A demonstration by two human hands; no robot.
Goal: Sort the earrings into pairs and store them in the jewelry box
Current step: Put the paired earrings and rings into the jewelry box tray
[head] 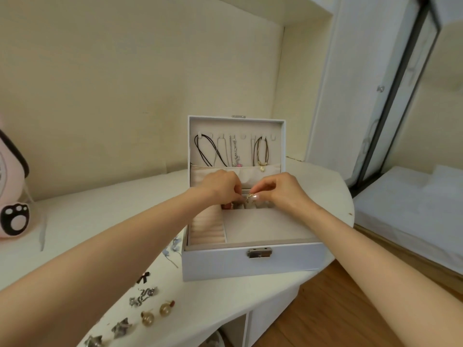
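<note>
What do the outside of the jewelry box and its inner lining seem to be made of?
Jewelry box shell: probably white faux leather or coated board, smooth, faintly glossy. Lining: likely beige velvet-like fabric, matte and soft-looking.

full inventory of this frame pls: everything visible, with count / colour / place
jewelry box: 1, white, lid open, middle of the table
necklaces: about 4, black, silver and gold, hanging inside the lid
gold earring: 1, gold, above the box's rear compartments
pearl earrings: 2, cream-gold, table front left
silver earrings: about 4, silver, table front left
bow earring: 1, black, table, left of the box
pale blue pieces: count unclear, against the box's left side
plush: 1, pink, far left
table: 1, white
bed: 1, white, right
left hand: 1, pinches the gold earring
right hand: 1, pinches the gold earring
</note>
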